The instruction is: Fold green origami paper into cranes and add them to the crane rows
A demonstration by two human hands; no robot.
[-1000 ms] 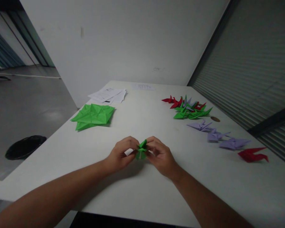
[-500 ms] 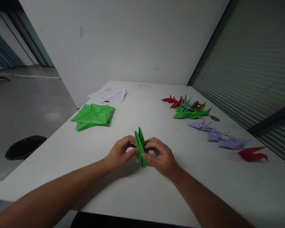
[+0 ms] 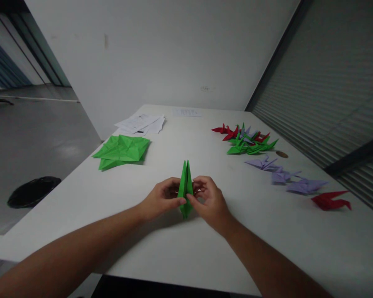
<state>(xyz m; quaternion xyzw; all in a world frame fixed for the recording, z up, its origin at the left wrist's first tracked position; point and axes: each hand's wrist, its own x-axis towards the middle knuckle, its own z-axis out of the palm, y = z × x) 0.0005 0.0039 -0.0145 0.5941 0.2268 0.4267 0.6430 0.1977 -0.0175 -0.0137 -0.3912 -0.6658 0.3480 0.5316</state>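
Observation:
A folded green paper piece (image 3: 185, 182) stands upright between my two hands, its two narrow points side by side at the top. My left hand (image 3: 162, 199) pinches its left side, thumb in front. From the right, my right hand (image 3: 210, 202) grips the same piece, with the thumb on its front face. The fingertips behind the paper are partly hidden. On the left of the table lie creased green sheets (image 3: 122, 149), stacked on each other.
Red, green and purple folded birds (image 3: 251, 142) are heaped at the back right. Purple birds (image 3: 306, 186) and a red bird (image 3: 329, 201) line the right side, near a brown disc (image 3: 282, 154). Printed papers (image 3: 139, 123) lie at the back left of the white table (image 3: 161, 256).
The green piece has turned from a slant to nearly upright, and its two points now stand evenly side by side. Both hands have stayed on it with small finger shifts.

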